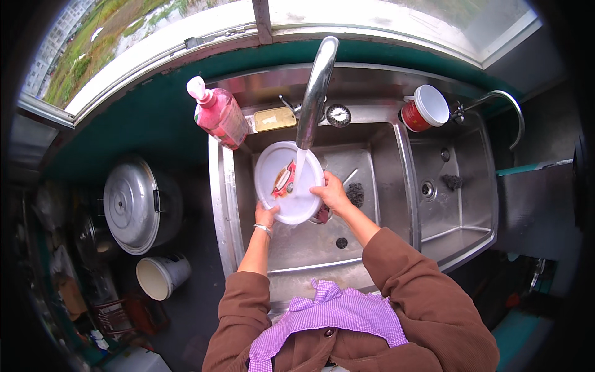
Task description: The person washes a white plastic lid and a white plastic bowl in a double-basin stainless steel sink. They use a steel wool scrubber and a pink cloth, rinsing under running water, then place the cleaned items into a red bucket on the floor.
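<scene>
Over the large stainless steel sink basin, both my hands hold a round white plastic lid [304,202] by its rim, with a red printed picture on it. Water from the chrome faucet [317,88] runs onto the lid. My left hand [267,215], a bracelet at its wrist, grips the lower left edge. On the right edge is my right hand [333,193], its thumb on top of the lid and the other fingers partly hidden. Below and right of the lid, in the basin, lie a dark scouring pad [355,194] and a reddish item [322,214], partly covered.
A pink soap pump bottle [224,118] and a yellowish tray [275,119] stand on the sink's back ledge. Farther right is a red-and-white plastic tub [420,110]. The smaller basin [472,204] holds another scouring pad [452,182]. A large lidded metal pot [130,204] and white bucket [155,278] stand left.
</scene>
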The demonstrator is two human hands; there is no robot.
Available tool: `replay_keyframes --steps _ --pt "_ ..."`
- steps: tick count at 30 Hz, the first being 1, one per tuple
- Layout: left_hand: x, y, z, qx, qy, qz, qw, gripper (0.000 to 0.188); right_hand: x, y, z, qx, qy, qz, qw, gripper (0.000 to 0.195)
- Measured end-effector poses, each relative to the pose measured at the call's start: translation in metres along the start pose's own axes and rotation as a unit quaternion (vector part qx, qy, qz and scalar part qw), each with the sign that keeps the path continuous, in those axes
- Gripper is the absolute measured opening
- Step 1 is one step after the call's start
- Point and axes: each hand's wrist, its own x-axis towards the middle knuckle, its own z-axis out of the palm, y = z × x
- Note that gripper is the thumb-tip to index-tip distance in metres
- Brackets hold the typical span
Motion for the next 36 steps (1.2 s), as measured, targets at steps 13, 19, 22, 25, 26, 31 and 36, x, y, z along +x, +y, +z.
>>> replay_keyframes --steps 13,19,22,25,26,31,36 --pt "-0.047 0.002 -0.03 -0.03 0.026 0.022 0.999 0.043 -0.03 0.091 -0.042 0.266 -0.001 0.194 0.944 0.047" --pt "-0.029 0.011 -0.036 0.034 0.043 0.101 0.993 0.047 -0.012 0.058 -0.036 0.153 -0.078 0.104 0.98 0.049" --pt "-0.03 0.023 -0.031 0.042 0.082 0.137 0.986 0.044 -0.002 0.049 -0.029 0.137 -0.068 0.072 0.986 0.047" --pt "-0.056 0.046 -0.023 0.028 0.044 0.146 0.988 0.043 0.01 0.056 -0.026 0.118 -0.026 0.091 0.989 0.048" --pt "-0.065 0.053 -0.02 0.016 0.024 0.148 0.989 0.044 0.016 0.065 -0.026 0.088 -0.03 0.094 0.991 0.047" --pt "-0.09 0.065 -0.034 0.027 -0.059 0.06 0.996 0.041 0.029 0.087 -0.018 -0.115 -0.101 0.005 0.988 0.04" --pt "-0.082 0.041 -0.039 -0.098 -0.058 -0.037 0.993 0.046 0.044 0.104 -0.064 -0.466 0.045 -0.104 0.877 0.041"
